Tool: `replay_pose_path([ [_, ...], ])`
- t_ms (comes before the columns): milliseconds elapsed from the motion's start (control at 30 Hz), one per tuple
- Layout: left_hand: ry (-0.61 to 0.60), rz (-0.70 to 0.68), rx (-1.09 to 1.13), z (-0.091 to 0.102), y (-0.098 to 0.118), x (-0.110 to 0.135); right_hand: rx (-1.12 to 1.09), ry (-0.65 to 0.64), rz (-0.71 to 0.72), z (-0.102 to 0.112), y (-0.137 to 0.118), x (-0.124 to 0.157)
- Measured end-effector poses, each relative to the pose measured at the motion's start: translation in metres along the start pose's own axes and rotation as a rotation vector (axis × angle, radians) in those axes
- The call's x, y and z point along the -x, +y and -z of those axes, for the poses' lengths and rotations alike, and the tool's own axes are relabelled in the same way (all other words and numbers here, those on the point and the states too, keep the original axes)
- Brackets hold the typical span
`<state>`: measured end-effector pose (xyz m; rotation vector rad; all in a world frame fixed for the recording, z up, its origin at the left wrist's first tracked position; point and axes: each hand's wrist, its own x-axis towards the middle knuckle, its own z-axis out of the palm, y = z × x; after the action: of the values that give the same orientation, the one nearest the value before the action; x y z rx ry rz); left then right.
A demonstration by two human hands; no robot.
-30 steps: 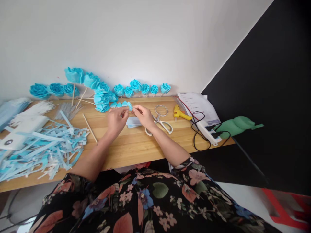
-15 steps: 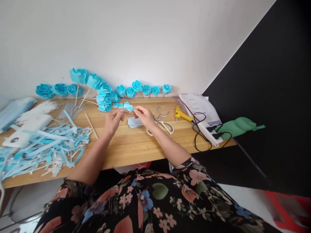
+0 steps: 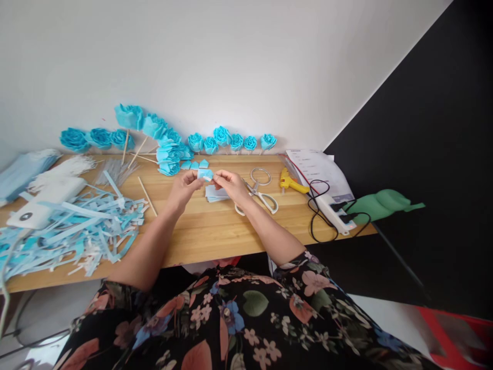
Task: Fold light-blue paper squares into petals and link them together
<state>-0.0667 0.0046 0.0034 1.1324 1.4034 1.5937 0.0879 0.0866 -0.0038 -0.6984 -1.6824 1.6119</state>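
My left hand [image 3: 184, 188] and my right hand [image 3: 230, 185] meet above the wooden table [image 3: 215, 231], both pinching a small folded light-blue paper piece [image 3: 205, 174] between their fingertips. Under my hands lies a small stack of pale blue paper squares [image 3: 214, 193]. A few loose blue folded pieces [image 3: 194, 165] lie just behind. White-handled scissors [image 3: 259, 197] rest right beside my right wrist.
Blue paper roses on sticks [image 3: 162, 139] line the wall. A heap of blue paper strips [image 3: 73, 226] and a white device [image 3: 42, 205] fill the left. A yellow glue gun [image 3: 292, 181], power strip with black cables [image 3: 329, 210], papers [image 3: 316, 164] and a green object [image 3: 383, 200] sit right.
My hands have drawn slightly toward me and lower, turning the blue piece between the fingertips. The view has shifted a little to the left and down.
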Motion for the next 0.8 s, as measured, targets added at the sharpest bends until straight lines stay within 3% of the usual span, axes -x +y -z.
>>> replay_pose_path([
  [267,0.018,0.007,0.028,-0.009,-0.003,0.002,0.027,-0.092,-0.053,-0.001,-0.001,0.001],
  [433,0.027,0.039,0.009,-0.013,-0.004,0.003,0.123,-0.035,-0.004,-0.003,0.004,0.000],
  [800,-0.002,0.045,0.009,-0.006,-0.005,0.001,0.100,-0.080,-0.023,0.001,-0.003,-0.001],
])
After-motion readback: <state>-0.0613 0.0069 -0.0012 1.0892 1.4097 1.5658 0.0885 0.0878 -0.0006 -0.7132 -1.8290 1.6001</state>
